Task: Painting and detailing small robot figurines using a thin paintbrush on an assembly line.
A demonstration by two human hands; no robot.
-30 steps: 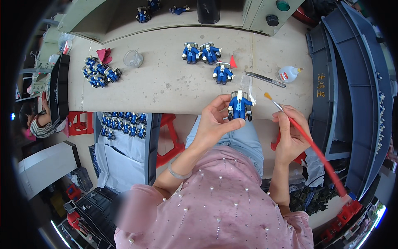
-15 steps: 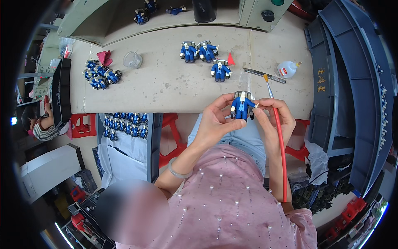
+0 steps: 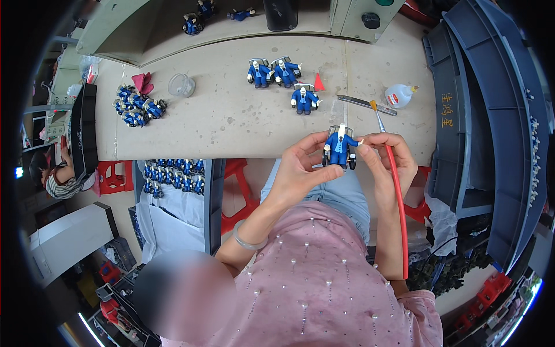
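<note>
Just past the table's near edge, my left hand (image 3: 302,168) grips a small toy figurine (image 3: 340,149) in a blue suit, seated in a dark wheelchair. Its fingers and thumb close around the chair's sides, keeping the figurine upright. My right hand (image 3: 388,162) holds a red-handled paintbrush (image 3: 399,202), bristles pointing up toward the table. Its thumb and forefinger are at the figurine's outstretched pale hand; whether they pinch it I cannot tell. Beyond, three similar figurines (image 3: 304,99) stand on the table beside a small red triangular piece (image 3: 319,82).
A cluster of figurines (image 3: 136,107), a pink cloth (image 3: 142,82) and a clear cup (image 3: 181,85) sit at the left. At the right lie a flat metal tool (image 3: 366,105) and a white squeeze bottle (image 3: 400,95). Grey crates (image 3: 462,115) stand farther right; another crate (image 3: 215,196) holds rows of figurines.
My right hand has shifted slightly right with the paintbrush, and the figurine has tipped back a little in my left hand. The rest of the view has slid slightly left.
</note>
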